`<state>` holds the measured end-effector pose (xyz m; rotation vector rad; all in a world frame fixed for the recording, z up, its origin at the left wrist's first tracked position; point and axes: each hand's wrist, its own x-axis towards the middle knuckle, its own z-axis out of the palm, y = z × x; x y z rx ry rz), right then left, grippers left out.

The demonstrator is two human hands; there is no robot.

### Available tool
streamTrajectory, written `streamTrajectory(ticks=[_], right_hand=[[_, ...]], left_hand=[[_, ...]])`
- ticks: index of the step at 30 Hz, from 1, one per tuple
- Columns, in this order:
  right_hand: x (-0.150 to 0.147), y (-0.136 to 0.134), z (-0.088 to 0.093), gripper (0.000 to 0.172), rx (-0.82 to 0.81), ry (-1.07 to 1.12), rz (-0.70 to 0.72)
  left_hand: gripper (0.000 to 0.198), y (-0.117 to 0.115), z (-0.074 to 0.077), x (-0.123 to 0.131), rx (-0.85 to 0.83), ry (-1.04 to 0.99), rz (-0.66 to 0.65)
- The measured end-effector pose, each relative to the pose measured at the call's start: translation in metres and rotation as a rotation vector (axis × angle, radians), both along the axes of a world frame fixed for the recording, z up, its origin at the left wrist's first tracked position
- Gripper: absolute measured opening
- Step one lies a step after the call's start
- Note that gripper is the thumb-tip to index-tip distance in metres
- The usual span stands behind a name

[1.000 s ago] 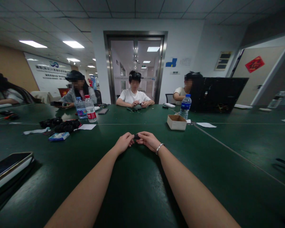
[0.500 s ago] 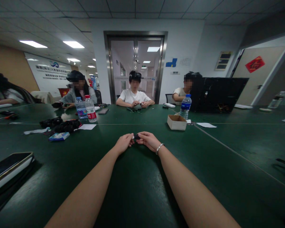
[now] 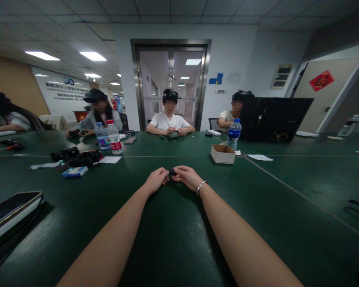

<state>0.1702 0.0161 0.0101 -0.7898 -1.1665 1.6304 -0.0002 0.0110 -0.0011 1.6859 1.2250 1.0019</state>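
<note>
A small black object (image 3: 172, 172) is pinched between my two hands above the green table (image 3: 173, 223); it is too small and too covered by fingers to name. My left hand (image 3: 157, 179) is closed at its left end, thumb and fingertips pressed together. From the other side my right hand (image 3: 187, 177), with a silver bracelet (image 3: 201, 186) at the wrist, grips the black body. Both hands meet just over the tabletop, fingertips almost touching.
An open cardboard box (image 3: 222, 154) and a water bottle (image 3: 234, 134) stand ahead on the right. Left are two bottles, black gear (image 3: 83, 158), a blue packet (image 3: 74, 172) and a phone-like device (image 3: 13, 211). Several people sit across, beside a black monitor (image 3: 275, 119).
A shiny light bit at the left end of the black object no longer shows; my fingers and the black part now meet there. Both hands stay in nearly the same place.
</note>
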Motion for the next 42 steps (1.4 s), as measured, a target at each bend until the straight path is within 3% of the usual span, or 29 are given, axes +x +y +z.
streamTrajectory(ticks=[3,8,12,17,23,30,34,38,42], right_hand=[[0.0,0.0,0.0,0.004,-0.005,-0.001,0.003],[-0.001,0.0,0.0,0.004,0.0,0.003,-0.012],[-0.001,0.001,-0.001,0.005,-0.005,-0.006,-0.017],[0.0,0.002,-0.002,0.008,-0.002,0.003,-0.018],[-0.002,0.003,-0.004,0.012,0.035,-0.064,0.01],[-0.009,0.005,-0.009,0.021,0.252,-0.339,0.005],[-0.014,0.001,-0.008,0.02,0.41,-0.69,-0.13],[-0.019,-0.01,-0.001,0.019,0.605,-1.016,-0.262],[-0.012,-0.024,0.015,0.019,0.589,-1.108,-0.195]], left_hand=[[0.037,0.0,0.0,0.0,0.005,-0.003,-0.008],[0.028,-0.001,0.003,0.002,-0.002,0.002,0.009],[0.036,-0.001,0.003,0.002,0.012,0.009,0.005],[0.028,-0.002,0.001,0.001,0.014,0.008,0.015],[0.031,-0.003,0.003,0.002,0.034,-0.104,0.053],[0.037,-0.003,0.005,0.001,0.082,-0.15,0.031],[0.038,-0.008,0.006,0.001,0.096,-0.101,0.014],[0.03,-0.013,0.007,0.006,0.056,-0.119,0.034],[0.021,-0.023,0.014,0.006,-0.07,-0.173,0.045]])
